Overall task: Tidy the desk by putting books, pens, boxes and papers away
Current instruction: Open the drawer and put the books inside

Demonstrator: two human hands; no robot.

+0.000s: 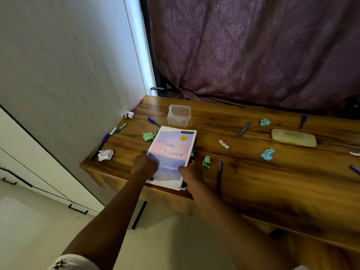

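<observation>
Gripping hands (145, 164) (190, 173) flank glossy rectangular notebook (172, 151) (woodgrain desk (263, 172)).

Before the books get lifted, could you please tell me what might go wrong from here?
1. The left hand and right hand hold the stack of books only at its near end, close to the front edge of the desk; the lower books could slide out.
2. The green paper ball and black pen lie beside the right hand, which might knock them off.
</observation>
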